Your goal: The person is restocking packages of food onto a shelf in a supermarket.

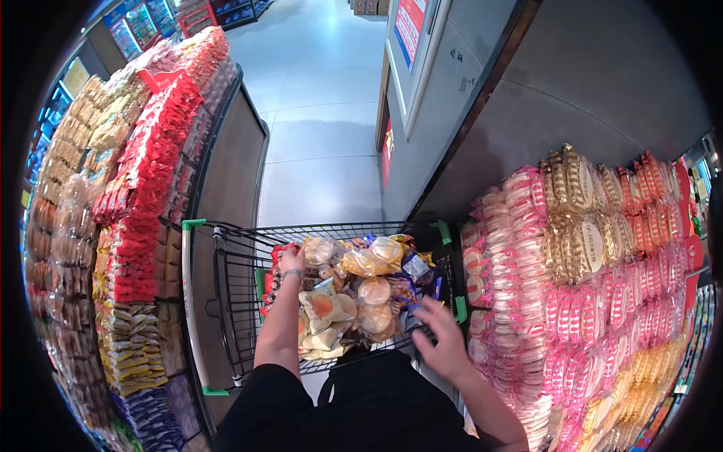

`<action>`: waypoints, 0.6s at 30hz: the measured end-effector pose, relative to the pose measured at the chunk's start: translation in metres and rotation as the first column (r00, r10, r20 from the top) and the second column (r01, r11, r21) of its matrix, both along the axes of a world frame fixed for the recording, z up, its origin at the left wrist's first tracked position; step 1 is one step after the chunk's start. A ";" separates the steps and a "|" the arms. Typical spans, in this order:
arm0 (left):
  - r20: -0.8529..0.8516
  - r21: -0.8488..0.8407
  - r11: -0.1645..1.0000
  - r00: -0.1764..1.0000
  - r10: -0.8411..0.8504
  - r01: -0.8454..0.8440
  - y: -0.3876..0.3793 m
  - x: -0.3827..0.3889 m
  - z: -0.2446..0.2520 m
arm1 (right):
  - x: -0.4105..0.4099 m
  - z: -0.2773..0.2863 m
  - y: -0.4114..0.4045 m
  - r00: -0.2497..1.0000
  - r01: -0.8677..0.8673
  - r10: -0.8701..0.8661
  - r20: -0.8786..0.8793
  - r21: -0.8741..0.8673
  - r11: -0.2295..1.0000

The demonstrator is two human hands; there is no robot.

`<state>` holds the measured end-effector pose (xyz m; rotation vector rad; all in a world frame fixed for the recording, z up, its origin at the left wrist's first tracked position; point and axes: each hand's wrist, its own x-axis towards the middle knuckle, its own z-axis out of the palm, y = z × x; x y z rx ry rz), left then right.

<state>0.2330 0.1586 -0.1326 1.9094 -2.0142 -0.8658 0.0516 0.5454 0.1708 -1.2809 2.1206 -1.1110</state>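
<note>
A black wire shopping cart (248, 296) with green corner pieces stands before me, loaded with bagged baked snacks. My left hand (292, 263) reaches into its left side and touches red packets (277, 285); whether its fingers grip one is hidden. Near the cart's right front corner, my right hand (440, 342) is blurred, fingers apart, with nothing in it. Round buns in clear wrap (375, 305) lie mid-cart, beside a cream packet with an orange picture (322, 305). Purple-blue packets (404, 288) are heaped at the right, close to my right fingertips.
Stacked red snack packets (158, 135) fill a tall display on the left. At the right rises a display of pink-striped wrapped cakes (587, 311), with brown packs (570, 243) above. A grey pillar (446, 101) bearing a poster stands ahead, beside a tiled aisle floor (322, 130).
</note>
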 end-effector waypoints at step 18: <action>-0.652 0.644 0.749 0.625 0.430 0.157 0.086 -0.023 0.138 | 0.021 -0.031 0.084 0.949 0.154 -0.157 0.273 0.030 0.988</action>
